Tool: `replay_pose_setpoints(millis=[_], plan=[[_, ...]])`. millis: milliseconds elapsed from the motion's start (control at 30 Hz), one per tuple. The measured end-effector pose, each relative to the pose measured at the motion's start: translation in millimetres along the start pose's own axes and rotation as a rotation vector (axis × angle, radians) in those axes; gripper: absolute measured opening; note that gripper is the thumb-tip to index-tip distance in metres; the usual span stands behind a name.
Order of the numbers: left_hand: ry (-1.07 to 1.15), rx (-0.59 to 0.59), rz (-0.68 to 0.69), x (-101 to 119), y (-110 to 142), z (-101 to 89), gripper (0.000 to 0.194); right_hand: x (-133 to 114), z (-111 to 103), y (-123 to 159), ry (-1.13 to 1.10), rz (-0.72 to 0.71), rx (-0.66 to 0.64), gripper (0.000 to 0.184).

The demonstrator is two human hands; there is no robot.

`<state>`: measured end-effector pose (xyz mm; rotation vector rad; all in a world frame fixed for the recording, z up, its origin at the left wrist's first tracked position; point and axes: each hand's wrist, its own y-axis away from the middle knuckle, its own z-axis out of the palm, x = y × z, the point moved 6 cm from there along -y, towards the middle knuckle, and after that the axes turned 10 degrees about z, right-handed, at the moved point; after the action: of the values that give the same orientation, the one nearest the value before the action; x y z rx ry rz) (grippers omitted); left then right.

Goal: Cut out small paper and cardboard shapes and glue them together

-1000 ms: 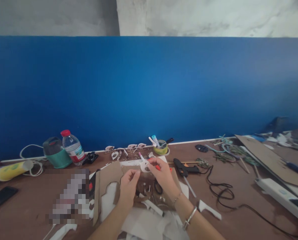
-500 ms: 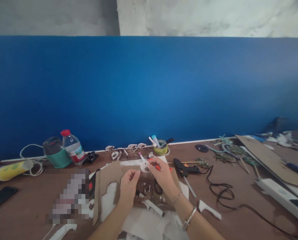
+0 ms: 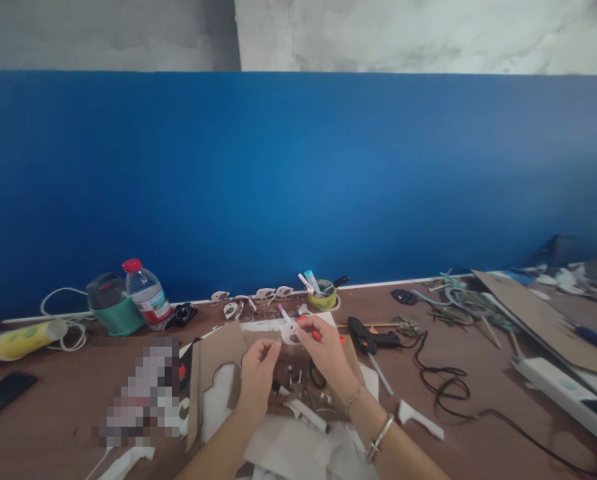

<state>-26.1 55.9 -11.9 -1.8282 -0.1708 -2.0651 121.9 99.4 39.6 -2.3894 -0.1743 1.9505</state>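
Note:
My right hand (image 3: 323,343) pinches a small white cut-out piece (image 3: 289,333) with dark holes in it, held above the cardboard. My left hand (image 3: 261,370) is closed in a pinch just left of that piece; whatever lies between its fingertips is too small to make out. Below both hands, a cut piece of cardboard (image 3: 223,343) lies over white paper sheets (image 3: 283,443). A white pen-like stick with a dark end (image 3: 312,417) and small white bits rest between my wrists. Something orange-red (image 3: 316,328), partly covered by my right hand, sits behind the fingers.
Several white cut-outs (image 3: 265,293) stand along the wall. A yellow-green holder (image 3: 322,300) carries pens. To the right are a black glue gun (image 3: 371,337), its cable (image 3: 443,377) and a white power strip (image 3: 568,393). A bottle (image 3: 148,297) and phone (image 3: 5,395) are at left.

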Motion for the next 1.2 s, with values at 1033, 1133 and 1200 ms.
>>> replay_pose_setpoints(millis=[1033, 1133, 1200], plan=[[-0.011, -0.003, -0.008, -0.9, 0.4, -0.2, 0.029, -3.7, 0.2, 1.6, 0.002, -0.013, -0.003, 0.011], [-0.029, 0.002, 0.004, 0.4, -0.2, -0.6, 0.029, -3.3, 0.5, 1.6, 0.004, -0.009, -0.008, 0.011], [-0.038, 0.012, 0.006, 2.0, 0.0, -0.9, 0.029, -3.0, 0.5, 1.6, 0.009, -0.008, -0.009, 0.012]])
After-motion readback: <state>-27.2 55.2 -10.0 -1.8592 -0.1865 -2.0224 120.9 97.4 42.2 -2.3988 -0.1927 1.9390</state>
